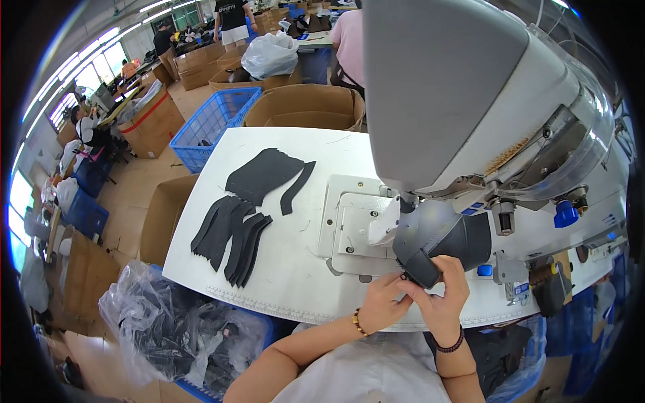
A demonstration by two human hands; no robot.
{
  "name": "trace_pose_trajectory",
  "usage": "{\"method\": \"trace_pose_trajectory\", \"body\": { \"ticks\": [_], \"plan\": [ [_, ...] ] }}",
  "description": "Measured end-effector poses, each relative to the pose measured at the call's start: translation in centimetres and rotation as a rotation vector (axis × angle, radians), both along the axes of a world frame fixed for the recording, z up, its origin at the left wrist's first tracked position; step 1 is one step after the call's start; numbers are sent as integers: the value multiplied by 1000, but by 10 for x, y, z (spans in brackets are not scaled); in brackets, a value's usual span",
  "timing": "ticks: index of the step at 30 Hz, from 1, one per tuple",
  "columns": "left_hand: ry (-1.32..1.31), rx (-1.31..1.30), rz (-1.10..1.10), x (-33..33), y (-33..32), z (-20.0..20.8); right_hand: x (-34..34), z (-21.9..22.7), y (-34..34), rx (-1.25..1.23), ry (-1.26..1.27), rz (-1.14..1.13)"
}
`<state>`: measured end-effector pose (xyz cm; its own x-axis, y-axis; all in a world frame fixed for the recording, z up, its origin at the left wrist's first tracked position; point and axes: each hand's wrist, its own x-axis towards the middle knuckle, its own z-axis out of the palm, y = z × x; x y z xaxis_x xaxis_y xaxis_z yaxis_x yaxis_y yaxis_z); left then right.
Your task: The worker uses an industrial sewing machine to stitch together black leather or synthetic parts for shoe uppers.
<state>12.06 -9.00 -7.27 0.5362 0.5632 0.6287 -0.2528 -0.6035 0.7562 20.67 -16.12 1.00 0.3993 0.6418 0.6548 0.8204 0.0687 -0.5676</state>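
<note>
My right hand (445, 294) pinches the lower edge of a black leather-like shoe upper (457, 235) between thumb and fingers. Close beside it, the fingers of my left hand (384, 303) meet at the same edge, by a small dark tab; the exact fingertip hold is partly hidden. The piece curves around the arm of a large white sewing machine (463, 87), under its needle area. Left of the machine, a loose stack of black cut pieces (232, 235) rests on the white table (295, 269). A broad black piece (265, 176) and a narrow curved strip (297, 189) lie above it.
A blue crate (272, 329) holding plastic-wrapped black material stands below the table's left front. Another blue crate (235, 99) and an open cardboard box (302, 101) are behind the table. A blue-knobbed fitting (566, 213) hangs at the machine's right. Several people work farther back.
</note>
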Motion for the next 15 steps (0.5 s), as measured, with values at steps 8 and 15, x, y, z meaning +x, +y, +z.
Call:
{"method": "trace_pose_trajectory", "body": {
  "ticks": [8,15],
  "plan": [
    [29,-110,-82,-5,-4,12,-10,12,-8,-87,-208,5],
    [60,-439,-275,-5,9,26,9,9,-10,-81,-42,64]
  ]
}}
